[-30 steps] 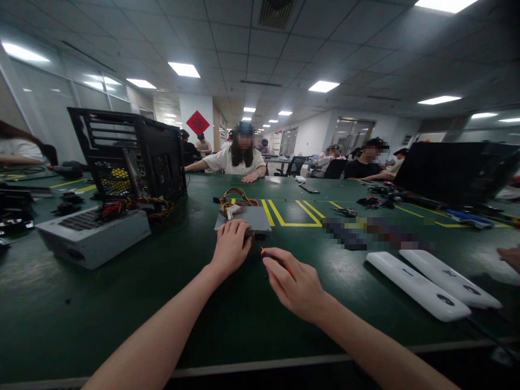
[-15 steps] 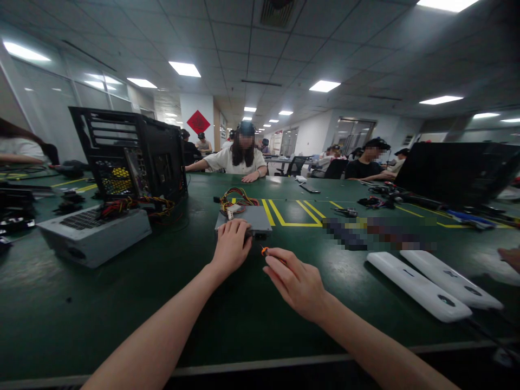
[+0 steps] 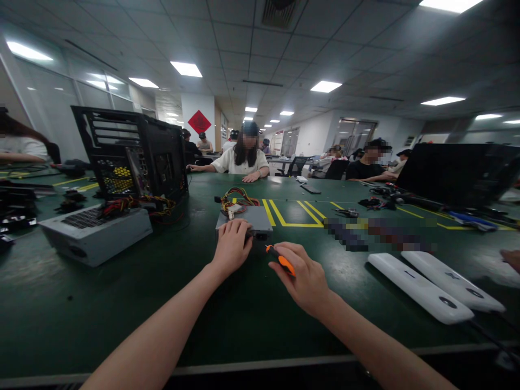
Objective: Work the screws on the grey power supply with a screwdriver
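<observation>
A small grey power supply [image 3: 260, 218] lies flat on the green table, a bundle of red, yellow and black cables [image 3: 239, 199] at its far side. My left hand [image 3: 232, 242] grips its near left edge, fingers bent over the top. Just right of and nearer than the power supply, my right hand [image 3: 303, 276] is closed around the black and orange handle of a screwdriver [image 3: 286, 265]. Its thin tip points up and left toward the power supply's near face, apart from it. My palm hides part of the handle.
To the left stand a larger grey power supply [image 3: 97, 233] and an open black computer case [image 3: 134, 157]. Two white devices [image 3: 422, 287] lie at right, near blurred-out items [image 3: 345, 234]. A dark case [image 3: 450, 173] stands behind them. A co-worker [image 3: 244, 154] sits opposite.
The screwdriver has turned in my right hand, so more of its handle shows, and the hand has shifted slightly right. My left hand stays on the power supply. The co-worker's arm opposite has drawn in.
</observation>
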Action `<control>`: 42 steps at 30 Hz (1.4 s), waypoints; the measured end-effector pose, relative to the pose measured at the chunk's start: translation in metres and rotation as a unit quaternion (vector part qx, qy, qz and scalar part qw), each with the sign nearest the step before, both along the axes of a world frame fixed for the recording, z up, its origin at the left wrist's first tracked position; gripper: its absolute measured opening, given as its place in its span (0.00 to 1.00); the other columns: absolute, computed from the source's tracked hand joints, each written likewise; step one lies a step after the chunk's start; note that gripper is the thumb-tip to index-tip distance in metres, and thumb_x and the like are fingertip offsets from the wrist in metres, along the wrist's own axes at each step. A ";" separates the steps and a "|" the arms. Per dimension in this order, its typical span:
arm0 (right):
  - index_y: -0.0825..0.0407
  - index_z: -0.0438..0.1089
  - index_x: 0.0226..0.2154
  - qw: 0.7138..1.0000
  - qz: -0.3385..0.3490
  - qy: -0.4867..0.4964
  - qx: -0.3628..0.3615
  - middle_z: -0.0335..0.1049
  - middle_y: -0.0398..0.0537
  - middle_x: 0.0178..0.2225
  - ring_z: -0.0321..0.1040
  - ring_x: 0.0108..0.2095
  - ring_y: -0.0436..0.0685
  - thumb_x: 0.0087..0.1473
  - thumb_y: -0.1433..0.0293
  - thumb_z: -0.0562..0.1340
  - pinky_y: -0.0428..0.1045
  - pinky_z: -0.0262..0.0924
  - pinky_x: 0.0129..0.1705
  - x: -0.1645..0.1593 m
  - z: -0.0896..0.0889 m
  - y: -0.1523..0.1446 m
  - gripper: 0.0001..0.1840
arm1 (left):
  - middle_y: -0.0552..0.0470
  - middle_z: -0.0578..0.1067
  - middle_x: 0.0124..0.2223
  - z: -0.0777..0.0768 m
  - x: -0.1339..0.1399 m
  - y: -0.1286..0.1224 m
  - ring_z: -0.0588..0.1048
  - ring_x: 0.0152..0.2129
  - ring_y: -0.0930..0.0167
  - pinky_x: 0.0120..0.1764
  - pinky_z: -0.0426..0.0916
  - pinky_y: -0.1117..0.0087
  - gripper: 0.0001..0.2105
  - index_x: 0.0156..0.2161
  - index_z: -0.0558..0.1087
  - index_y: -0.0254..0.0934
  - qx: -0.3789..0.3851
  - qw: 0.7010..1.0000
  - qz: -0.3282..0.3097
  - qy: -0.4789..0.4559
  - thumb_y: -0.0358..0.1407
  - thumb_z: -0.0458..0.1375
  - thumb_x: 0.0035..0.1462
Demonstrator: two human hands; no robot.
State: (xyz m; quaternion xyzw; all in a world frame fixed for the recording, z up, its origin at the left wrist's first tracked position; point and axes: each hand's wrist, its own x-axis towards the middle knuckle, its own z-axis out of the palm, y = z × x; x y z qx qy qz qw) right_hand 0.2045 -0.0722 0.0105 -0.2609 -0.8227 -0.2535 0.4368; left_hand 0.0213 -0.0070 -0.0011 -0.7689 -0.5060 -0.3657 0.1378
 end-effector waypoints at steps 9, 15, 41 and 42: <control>0.55 0.56 0.48 0.992 0.037 -0.117 -0.014 0.58 0.60 0.48 0.61 0.49 0.57 0.55 0.78 0.49 0.47 0.67 0.37 0.000 -0.005 -0.003 0.17 | 0.48 0.67 0.47 0.000 0.000 0.001 0.64 0.45 0.63 0.47 0.56 0.60 0.12 0.44 0.64 0.39 0.004 1.000 0.000 0.009 0.34 0.52 0.53; 0.54 0.62 0.42 0.996 0.002 -0.089 0.002 0.65 0.57 0.43 0.67 0.42 0.56 0.55 0.76 0.53 0.50 0.66 0.39 -0.001 0.001 -0.006 0.11 | 0.48 0.68 0.47 0.001 0.000 -0.001 0.64 0.45 0.64 0.47 0.56 0.60 0.12 0.44 0.65 0.39 -0.002 1.000 0.002 0.001 0.33 0.52 0.53; 0.56 0.59 0.45 0.998 0.007 -0.064 0.010 0.66 0.57 0.41 0.68 0.41 0.56 0.55 0.75 0.54 0.48 0.65 0.38 -0.001 0.000 -0.004 0.13 | 0.47 0.68 0.47 0.000 0.000 0.001 0.64 0.46 0.63 0.47 0.56 0.59 0.12 0.44 0.64 0.39 -0.001 1.000 0.002 0.000 0.33 0.52 0.53; 0.55 0.60 0.45 0.996 0.008 -0.089 0.014 0.65 0.58 0.43 0.67 0.43 0.57 0.54 0.76 0.53 0.48 0.66 0.39 -0.003 -0.001 -0.006 0.14 | 0.48 0.68 0.47 0.000 0.000 0.001 0.64 0.46 0.63 0.47 0.56 0.59 0.12 0.44 0.64 0.39 -0.001 1.000 0.002 0.001 0.33 0.52 0.53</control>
